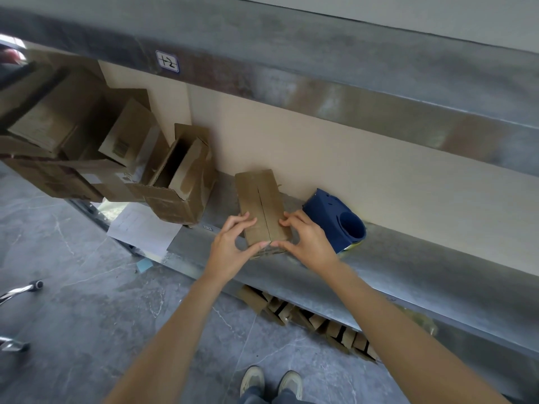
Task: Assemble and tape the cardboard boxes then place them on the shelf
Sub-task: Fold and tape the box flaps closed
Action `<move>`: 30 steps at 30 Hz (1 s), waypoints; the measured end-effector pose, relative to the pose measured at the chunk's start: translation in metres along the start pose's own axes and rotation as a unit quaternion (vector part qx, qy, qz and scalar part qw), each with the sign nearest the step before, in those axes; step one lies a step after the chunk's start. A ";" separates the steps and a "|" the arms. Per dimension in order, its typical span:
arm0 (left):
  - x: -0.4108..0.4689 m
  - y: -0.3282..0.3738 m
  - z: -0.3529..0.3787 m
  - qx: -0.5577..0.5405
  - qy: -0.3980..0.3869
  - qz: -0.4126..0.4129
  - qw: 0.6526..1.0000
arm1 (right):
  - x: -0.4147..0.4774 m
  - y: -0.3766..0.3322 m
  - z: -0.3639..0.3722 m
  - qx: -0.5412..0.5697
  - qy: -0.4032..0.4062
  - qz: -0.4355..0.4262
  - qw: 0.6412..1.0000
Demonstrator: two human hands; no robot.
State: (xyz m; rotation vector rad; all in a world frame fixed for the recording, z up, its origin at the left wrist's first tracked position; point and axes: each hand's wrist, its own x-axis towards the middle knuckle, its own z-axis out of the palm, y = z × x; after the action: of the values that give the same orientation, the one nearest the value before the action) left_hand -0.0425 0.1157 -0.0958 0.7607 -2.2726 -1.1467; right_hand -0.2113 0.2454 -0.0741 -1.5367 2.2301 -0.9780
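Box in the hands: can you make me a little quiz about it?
1. True or false: the left hand and right hand both hold the box.
2. The dispenser beside the box is: A red, B blue, C green.
3. Fill in: the box rests on a grey ____.
Key: 1 true; 2 B; 3 shelf.

One closed box [262, 205], one dispenser [335, 220] (two hands [230, 252] [312, 243])

Free shelf [408, 272] room right of the tape dispenser [329, 211]; open cartons [180, 182] near on left.
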 end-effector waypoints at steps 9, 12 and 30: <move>-0.004 0.006 0.005 0.054 0.003 0.018 0.998 | 0.006 0.015 -0.011 0.013 -0.022 0.011 1.000; -0.005 0.008 0.009 0.102 0.020 0.048 0.993 | 0.007 0.021 -0.017 0.003 -0.033 0.010 0.999; 0.082 -0.003 -0.049 0.240 -0.132 0.015 0.962 | -0.007 0.001 -0.020 -0.096 -0.018 0.062 0.993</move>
State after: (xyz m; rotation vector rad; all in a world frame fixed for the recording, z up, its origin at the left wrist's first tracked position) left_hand -0.0706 0.0320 -0.0590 0.7779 -2.8281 -0.7167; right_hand -0.2202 0.2596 -0.0611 -1.4570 2.4196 -0.7133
